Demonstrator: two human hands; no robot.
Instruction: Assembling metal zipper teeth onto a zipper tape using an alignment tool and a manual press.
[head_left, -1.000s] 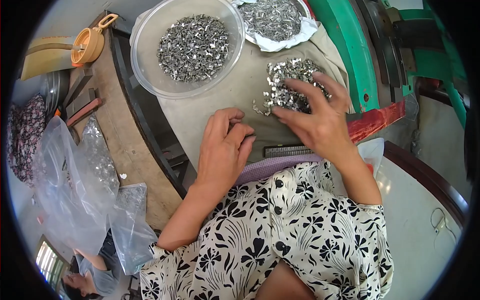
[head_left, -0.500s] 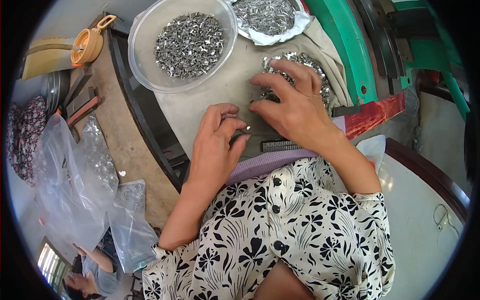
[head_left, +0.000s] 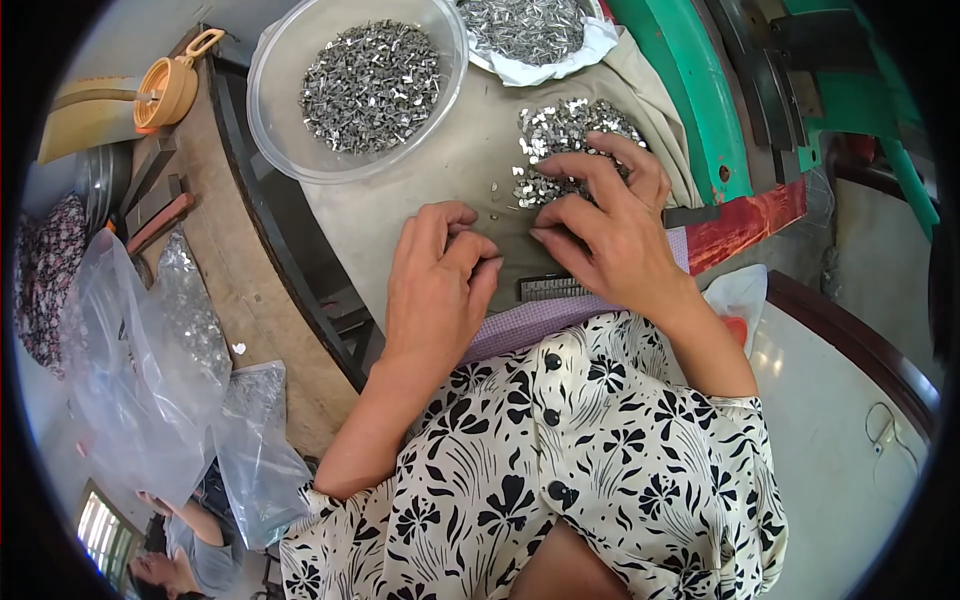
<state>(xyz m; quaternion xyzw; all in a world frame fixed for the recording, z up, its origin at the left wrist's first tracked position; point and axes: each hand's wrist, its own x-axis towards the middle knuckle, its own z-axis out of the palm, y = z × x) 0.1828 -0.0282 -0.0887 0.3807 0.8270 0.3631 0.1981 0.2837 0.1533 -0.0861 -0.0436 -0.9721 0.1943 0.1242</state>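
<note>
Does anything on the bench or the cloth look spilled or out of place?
Slightly. A small white shiny piece lies alone on the brown bench, beside the clear bags. A couple of tiny bits also sit on the cloth, apart from the metal pile. They look like strays.

The right hand point(head_left: 625, 240) is drawing back rightward, uncovering the left side of the pile of metal pieces point(head_left: 545, 135), while the left hand point(head_left: 432, 285) is pinching tighter.
</note>
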